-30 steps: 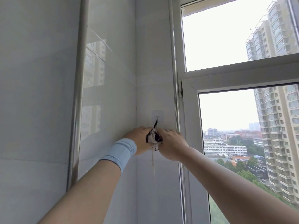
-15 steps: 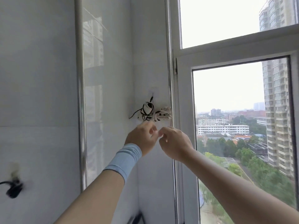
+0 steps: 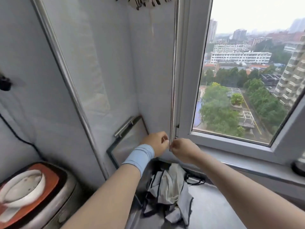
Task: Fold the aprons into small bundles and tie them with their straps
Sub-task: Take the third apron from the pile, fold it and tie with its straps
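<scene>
Grey counter [image 3: 208, 214] in tiled corner beside window [image 3: 247, 80]. Crumpled apron [image 3: 168, 187] lies on counter; tied bundle [image 3: 145, 3] hangs on wall above. Left hand [image 3: 156, 142] and right hand [image 3: 183, 148] curled, fingertips nearly meeting; cannot tell if anything is pinched.

— Can we read anything here: a word, a number, a brand?
— No, we find nothing legible. The silver metal cooker with the orange-and-white lid [image 3: 33, 192] is too blurred for us to make out any mark.
— And the long white building [image 3: 239, 57] outside the window?
— Too small for us; we cannot tell whether it carries a sign.
</scene>
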`<move>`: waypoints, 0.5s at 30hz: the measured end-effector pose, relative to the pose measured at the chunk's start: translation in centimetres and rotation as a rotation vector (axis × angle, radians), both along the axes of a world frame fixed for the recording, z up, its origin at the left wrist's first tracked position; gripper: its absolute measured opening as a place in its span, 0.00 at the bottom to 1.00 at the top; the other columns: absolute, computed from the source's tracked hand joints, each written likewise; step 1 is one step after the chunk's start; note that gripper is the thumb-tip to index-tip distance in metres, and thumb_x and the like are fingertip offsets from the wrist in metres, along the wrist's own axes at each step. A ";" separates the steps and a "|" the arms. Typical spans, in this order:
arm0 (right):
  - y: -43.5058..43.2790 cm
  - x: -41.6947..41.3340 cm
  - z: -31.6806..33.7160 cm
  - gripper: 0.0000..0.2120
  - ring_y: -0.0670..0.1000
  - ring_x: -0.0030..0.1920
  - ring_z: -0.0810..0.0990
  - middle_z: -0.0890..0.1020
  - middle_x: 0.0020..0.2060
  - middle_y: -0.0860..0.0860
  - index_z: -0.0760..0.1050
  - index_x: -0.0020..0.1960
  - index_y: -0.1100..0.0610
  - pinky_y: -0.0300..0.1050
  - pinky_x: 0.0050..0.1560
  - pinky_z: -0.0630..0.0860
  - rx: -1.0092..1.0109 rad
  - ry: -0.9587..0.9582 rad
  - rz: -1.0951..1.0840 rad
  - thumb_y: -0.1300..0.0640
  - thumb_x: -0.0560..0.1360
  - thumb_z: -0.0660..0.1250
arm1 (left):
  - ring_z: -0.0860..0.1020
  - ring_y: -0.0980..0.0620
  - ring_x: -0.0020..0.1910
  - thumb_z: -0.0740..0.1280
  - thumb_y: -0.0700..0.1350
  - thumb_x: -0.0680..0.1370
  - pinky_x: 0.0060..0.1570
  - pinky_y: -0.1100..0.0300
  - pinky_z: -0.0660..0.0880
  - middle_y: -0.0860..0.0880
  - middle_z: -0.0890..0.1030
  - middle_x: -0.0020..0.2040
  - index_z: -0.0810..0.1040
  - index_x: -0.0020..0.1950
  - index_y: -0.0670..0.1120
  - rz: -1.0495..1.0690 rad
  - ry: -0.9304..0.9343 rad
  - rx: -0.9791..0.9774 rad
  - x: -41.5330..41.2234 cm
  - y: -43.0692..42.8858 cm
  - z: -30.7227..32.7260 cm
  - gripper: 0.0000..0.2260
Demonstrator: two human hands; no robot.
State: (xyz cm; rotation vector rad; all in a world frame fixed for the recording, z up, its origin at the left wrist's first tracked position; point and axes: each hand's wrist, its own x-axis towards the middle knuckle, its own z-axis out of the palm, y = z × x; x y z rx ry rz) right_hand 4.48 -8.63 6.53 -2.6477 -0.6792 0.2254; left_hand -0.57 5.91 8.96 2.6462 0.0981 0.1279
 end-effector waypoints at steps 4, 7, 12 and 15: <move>-1.3 -1.0 -9.1 0.15 0.55 0.57 0.79 0.82 0.57 0.52 0.79 0.57 0.51 0.45 0.53 0.76 -0.100 0.179 -0.003 0.54 0.74 0.60 | 0.78 0.50 0.53 0.61 0.50 0.78 0.56 0.56 0.75 0.53 0.80 0.55 0.75 0.60 0.53 0.009 0.261 -0.047 -1.0 0.0 -8.6 0.12; -1.3 -2.1 -14.5 0.24 0.57 0.67 0.72 0.69 0.67 0.55 0.70 0.70 0.43 0.51 0.64 0.73 -0.110 0.270 -0.077 0.51 0.74 0.64 | 0.77 0.49 0.54 0.60 0.50 0.79 0.58 0.52 0.75 0.52 0.78 0.59 0.72 0.64 0.54 -0.005 0.385 -0.049 -1.5 0.2 -13.8 0.14; -1.0 -3.5 -22.0 0.28 0.57 0.73 0.63 0.64 0.72 0.55 0.66 0.74 0.40 0.51 0.69 0.69 -0.211 0.509 -0.161 0.49 0.74 0.65 | 0.72 0.46 0.64 0.60 0.48 0.78 0.62 0.51 0.72 0.50 0.65 0.72 0.65 0.73 0.58 -0.092 0.497 0.003 -1.7 0.1 -19.8 0.22; -1.6 -4.6 -23.9 0.15 0.52 0.60 0.76 0.75 0.55 0.49 0.78 0.58 0.51 0.45 0.58 0.75 -0.134 0.498 -0.140 0.57 0.73 0.64 | 0.59 0.44 0.75 0.64 0.51 0.77 0.71 0.49 0.63 0.52 0.48 0.79 0.56 0.76 0.61 -0.134 0.583 -0.001 -1.9 -0.2 -22.3 0.29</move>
